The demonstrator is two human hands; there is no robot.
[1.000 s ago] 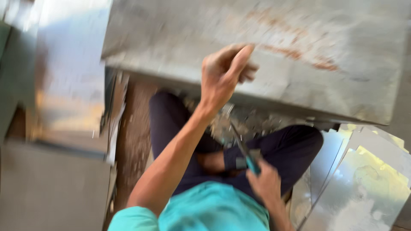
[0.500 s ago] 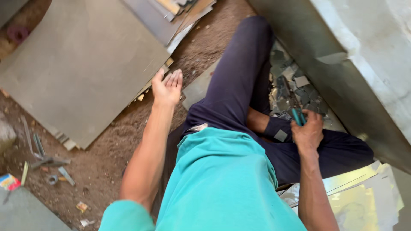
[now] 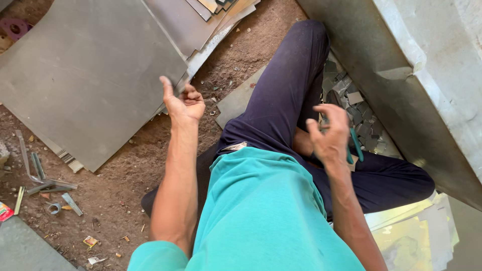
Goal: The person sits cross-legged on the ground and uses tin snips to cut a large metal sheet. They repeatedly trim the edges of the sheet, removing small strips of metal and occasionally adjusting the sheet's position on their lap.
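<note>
Right hand (image 3: pixel 331 133) fingers pinch a teal-handled metal tool (image 3: pixel 354 145); left hand (image 3: pixel 183 103), at nine o'clock, half curled, empty, above the grey metal sheet (image 3: pixel 90 75).

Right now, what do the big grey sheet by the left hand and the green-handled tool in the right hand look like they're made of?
The grey sheet looks like thin sheet metal, dull and matte: flat, sharp-edged, stacked with similar sheets. The tool in the right hand shows a glossy green grip, probably plastic or rubber coating; its working end is hidden. The left hand is empty.
</note>
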